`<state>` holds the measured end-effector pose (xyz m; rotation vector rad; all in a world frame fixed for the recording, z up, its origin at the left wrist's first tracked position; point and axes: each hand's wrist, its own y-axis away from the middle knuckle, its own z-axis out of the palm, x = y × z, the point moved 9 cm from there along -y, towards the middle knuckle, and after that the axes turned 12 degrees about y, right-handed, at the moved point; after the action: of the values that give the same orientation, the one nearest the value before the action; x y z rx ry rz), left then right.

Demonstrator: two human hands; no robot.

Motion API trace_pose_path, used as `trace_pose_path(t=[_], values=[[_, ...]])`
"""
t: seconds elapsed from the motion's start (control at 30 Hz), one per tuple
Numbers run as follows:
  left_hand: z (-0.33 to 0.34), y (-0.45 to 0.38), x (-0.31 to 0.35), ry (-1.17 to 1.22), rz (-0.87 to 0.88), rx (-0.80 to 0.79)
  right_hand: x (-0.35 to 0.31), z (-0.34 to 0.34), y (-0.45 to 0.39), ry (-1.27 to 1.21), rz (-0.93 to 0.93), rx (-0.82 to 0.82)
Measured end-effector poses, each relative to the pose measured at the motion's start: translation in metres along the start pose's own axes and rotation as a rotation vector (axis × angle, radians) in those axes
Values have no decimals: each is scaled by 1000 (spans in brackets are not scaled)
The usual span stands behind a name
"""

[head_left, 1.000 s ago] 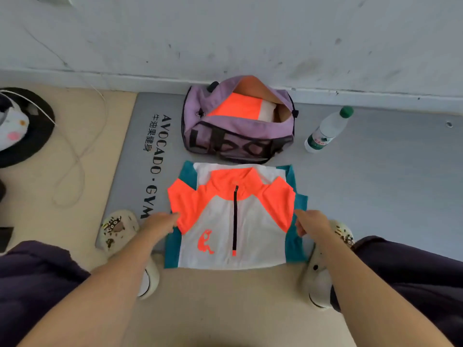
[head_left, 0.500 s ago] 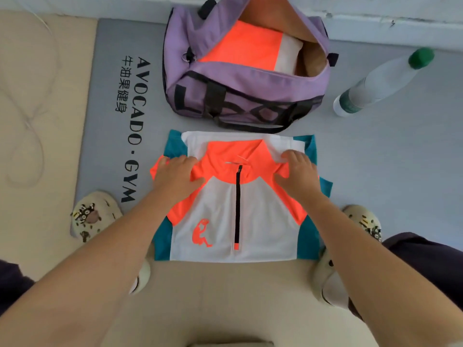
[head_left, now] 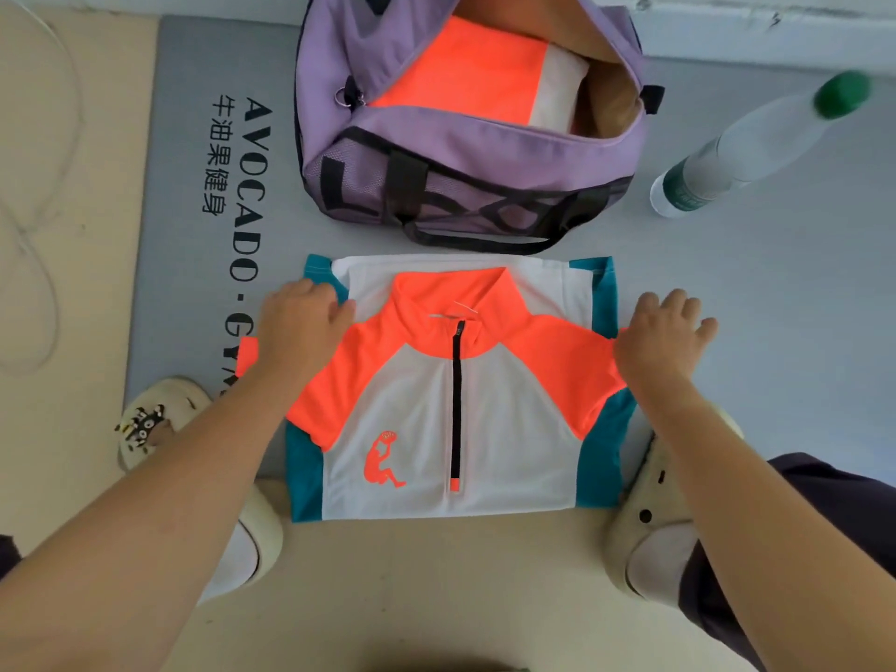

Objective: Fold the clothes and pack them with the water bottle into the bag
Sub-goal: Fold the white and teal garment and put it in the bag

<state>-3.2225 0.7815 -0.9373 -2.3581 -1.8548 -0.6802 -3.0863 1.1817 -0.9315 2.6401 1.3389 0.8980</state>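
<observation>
Folding step underway. Jersey lies flat just before the bag; I see left hand and right hand flat, fingers spread, on its shoulders. Bottle right of bag. Next: fold smaller, likely.

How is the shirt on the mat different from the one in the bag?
The shirt on the mat lies outside the purple bag, with its zip, collar and teal sides showing; the shirt in the bag shows only orange and white. Both hands rest on the mat one; nothing touches the packed one. Both are orange and white.
</observation>
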Motion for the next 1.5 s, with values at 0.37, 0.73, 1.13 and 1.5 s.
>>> trace_pose_path(t=[0.37,0.73,1.13,1.5], values=[[49,13,4,313,-266,-322,-93,5,16,-458,-294,-225],[24,8,10,460,-207,18,-71,-1,10,-732,-188,-90],[114,64,119,-108,316,-448,-45,19,-6,28,-519,-346],[95,65,143,120,144,-350,16,-11,11,-81,-499,-464]])
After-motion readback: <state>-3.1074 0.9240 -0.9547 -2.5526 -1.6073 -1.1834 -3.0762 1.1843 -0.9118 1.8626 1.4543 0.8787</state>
